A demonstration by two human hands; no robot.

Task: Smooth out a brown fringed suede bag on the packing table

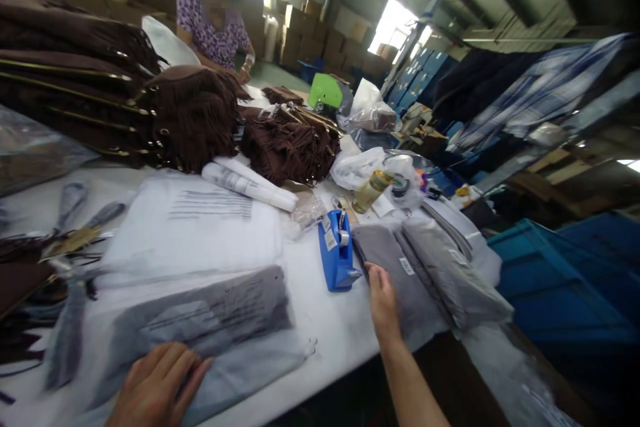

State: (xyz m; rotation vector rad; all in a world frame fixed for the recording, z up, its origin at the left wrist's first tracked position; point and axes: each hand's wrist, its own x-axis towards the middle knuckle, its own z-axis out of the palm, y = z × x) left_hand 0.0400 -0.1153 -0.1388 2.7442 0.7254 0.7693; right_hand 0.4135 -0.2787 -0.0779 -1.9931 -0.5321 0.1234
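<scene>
My left hand (157, 383) lies on a clear plastic bag (260, 353) with a folded grey item (240, 303) inside, its fingers stretched out over the near edge. Printed lines show on the bag. My right hand (384, 300) is beside the cutting end of a blue tape dispenser (334, 253), with its fingers pressed together. Whether a piece of tape is between them is too small to make out. Just right of that hand lies a bagged grey item (393, 253) with a white label, and another bagged grey item (445, 267) lies beside it.
Brown fringed bags (200, 113) are piled at the back left. A stack of white printed plastic bags (200, 227) and a rolled bundle (250, 183) lie mid-table. A yellowish cup (373, 192) stands behind the dispenser. Blue crates (565, 287) are at right. Another person (215, 27) is across the table.
</scene>
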